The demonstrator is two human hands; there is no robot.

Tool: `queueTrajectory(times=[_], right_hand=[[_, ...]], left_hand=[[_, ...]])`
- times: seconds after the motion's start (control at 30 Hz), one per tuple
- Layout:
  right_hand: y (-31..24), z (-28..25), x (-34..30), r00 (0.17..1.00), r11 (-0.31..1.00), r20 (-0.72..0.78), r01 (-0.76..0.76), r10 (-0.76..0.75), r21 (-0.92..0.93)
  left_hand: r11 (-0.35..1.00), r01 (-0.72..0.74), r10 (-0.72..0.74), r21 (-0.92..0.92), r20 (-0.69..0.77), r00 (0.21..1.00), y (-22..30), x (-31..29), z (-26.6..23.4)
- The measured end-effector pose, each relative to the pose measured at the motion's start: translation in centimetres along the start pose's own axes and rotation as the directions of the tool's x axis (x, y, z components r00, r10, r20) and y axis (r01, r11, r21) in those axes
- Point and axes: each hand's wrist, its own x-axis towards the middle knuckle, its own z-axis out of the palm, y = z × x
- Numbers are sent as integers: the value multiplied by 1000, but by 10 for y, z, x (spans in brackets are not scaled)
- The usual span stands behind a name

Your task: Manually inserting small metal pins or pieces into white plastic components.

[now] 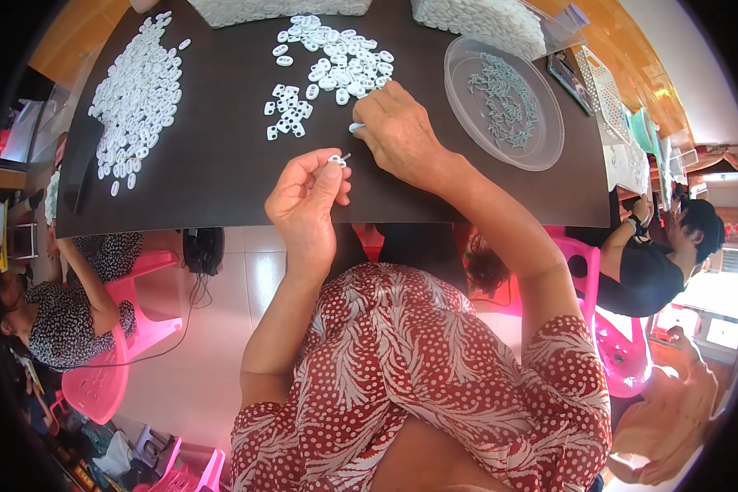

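Observation:
My left hand (312, 190) is closed over the dark table, pinching a small white plastic piece (336, 160) between thumb and fingers. A short thin grey screw (347, 156) sticks out from that piece. My right hand (398, 131) is curled at the near edge of a loose pile of white oval two-hole pieces (344, 61). From its thumb side pokes a small white piece (356, 128), its shape mostly hidden; the fingertips are hidden too. Left of my right hand lies a small group of white squarish pieces (288, 112).
A large heap of white oval pieces (139, 98) covers the table's left side. At the right sits a round clear tray (541, 156) of grey screws (504, 94), beside a phone (571, 82). Bins of white pieces (484, 25) stand behind. People sit on pink chairs (139, 316) at both sides.

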Motion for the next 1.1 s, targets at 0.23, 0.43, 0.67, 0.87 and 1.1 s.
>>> queueTrajectory(times=[0.23, 0.43, 0.67, 0.87, 1.1], right_hand=[[-4, -4, -8, 999, 995, -7, -44, 44, 95], [-17, -21, -12, 916, 742, 120, -381, 382, 552], [-21, -37, -13, 737, 163, 430, -581, 522, 797], [-23, -36, -16, 718, 48, 469, -570, 514, 820], [-28, -38, -17, 745, 163, 417, -567, 521, 808]], left_hand=[[1000, -2, 2, -2, -2, 1000, 1, 0, 2], [1000, -24, 24, 2, -10, 1000, 7, 0, 6], [999, -37, 37, 27, 13, 999, 13, -5, 13], [998, -1, 0, 58, 17, 1000, 18, -9, 17], [990, 20, -21, 142, 7, 1000, 19, -13, 18]])
